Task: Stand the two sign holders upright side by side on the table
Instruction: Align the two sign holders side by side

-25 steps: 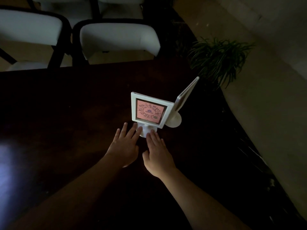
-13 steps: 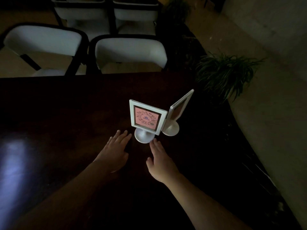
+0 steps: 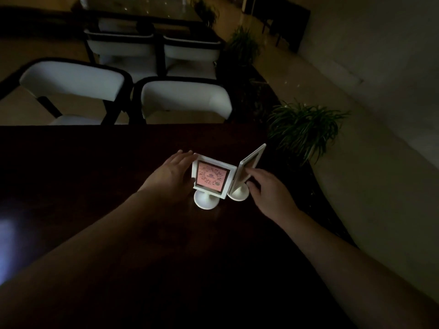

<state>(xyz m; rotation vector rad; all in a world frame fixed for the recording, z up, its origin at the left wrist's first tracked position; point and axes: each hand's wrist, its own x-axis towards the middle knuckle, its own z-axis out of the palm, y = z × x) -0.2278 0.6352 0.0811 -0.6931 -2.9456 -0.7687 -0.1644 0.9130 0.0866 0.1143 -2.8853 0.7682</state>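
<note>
Two white sign holders stand upright on the dark table (image 3: 95,176), their round bases almost touching. The left sign holder (image 3: 212,178) faces me with a pink printed card in its frame. The right sign holder (image 3: 249,166) is turned edge-on, angled away to the right. My left hand (image 3: 171,176) is beside the left frame's outer edge, fingers apart, touching or nearly touching it. On the other side, my right hand (image 3: 268,188) reaches the lower part of the right frame, with fingertips at its panel and stem. Whether either hand grips is unclear in the dim light.
Two white-cushioned chairs (image 3: 185,98) stand at the table's far edge, with more chairs behind. A potted plant (image 3: 304,127) sits off the table's right corner. The table's right edge runs close to the right sign holder. A light glare lies on the table at the far left.
Both hands lay flat on the table in front of the holders' bases. They have since lifted and moved apart, one to each frame's side. The camera view tilted up.
</note>
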